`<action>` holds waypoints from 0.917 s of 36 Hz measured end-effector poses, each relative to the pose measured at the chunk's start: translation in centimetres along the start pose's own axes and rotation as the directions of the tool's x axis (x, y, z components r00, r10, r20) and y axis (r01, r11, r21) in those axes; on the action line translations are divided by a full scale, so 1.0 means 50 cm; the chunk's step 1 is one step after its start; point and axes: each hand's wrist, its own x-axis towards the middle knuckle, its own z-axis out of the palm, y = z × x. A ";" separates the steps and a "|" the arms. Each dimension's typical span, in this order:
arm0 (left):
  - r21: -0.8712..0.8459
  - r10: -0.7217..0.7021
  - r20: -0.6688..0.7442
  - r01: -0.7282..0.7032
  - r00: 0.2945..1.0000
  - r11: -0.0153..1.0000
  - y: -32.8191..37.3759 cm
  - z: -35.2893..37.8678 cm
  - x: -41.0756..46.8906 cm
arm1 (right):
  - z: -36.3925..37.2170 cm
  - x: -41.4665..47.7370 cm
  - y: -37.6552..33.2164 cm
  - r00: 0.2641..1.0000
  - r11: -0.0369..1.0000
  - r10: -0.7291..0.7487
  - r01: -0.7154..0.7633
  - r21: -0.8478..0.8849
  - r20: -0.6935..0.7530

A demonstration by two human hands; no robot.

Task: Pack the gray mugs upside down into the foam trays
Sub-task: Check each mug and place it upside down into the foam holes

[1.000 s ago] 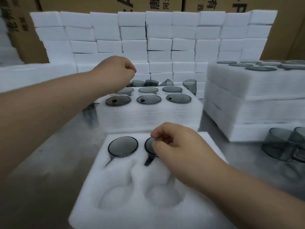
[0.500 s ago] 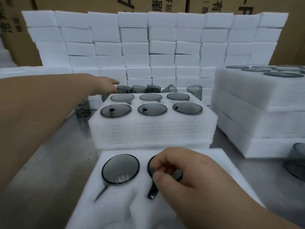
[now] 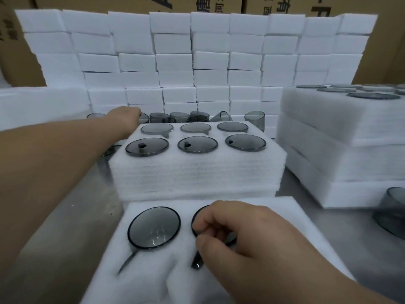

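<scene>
Two inverted gray mugs [image 3: 154, 228] sit in the near foam tray's [image 3: 278, 208] far pockets.

Single head-worn view, wide-angle, edges bowed. Looks forward and down along metal table [image 3: 65, 227]. Closest under lens: foam tray [image 3: 149, 279], right hand [image 3: 241, 233] on gray mug [image 3: 198, 213]. Mid-distance: filled tray stack [image 3: 197, 172], left hand [image 3: 125, 119]. Far end: foam-block wall [image 3: 175, 62], cardboard boxes [image 3: 390, 51].
</scene>
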 end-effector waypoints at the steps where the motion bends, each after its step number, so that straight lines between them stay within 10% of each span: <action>1: 0.036 0.012 -0.019 -0.011 1.000 0.999 -0.003 0.004 0.001 | 0.001 0.000 0.000 1.000 1.000 0.002 -0.002 0.002 -0.004; 10: 0.068 0.013 -0.249 0.004 0.968 0.998 -0.023 -0.052 -0.022 | 0.005 -0.003 0.005 0.998 0.998 -0.035 0.037 0.048 -0.050; 22: -0.310 -0.119 -0.491 -0.045 0.863 0.950 0.013 -0.203 -0.142 | 0.006 0.000 0.009 0.998 0.996 -0.038 0.042 0.078 -0.059; 33: -0.702 -0.100 -0.474 -0.307 0.875 0.642 0.127 -0.190 -0.354 | 0.006 0.008 0.012 0.988 0.944 0.013 0.038 0.327 -0.153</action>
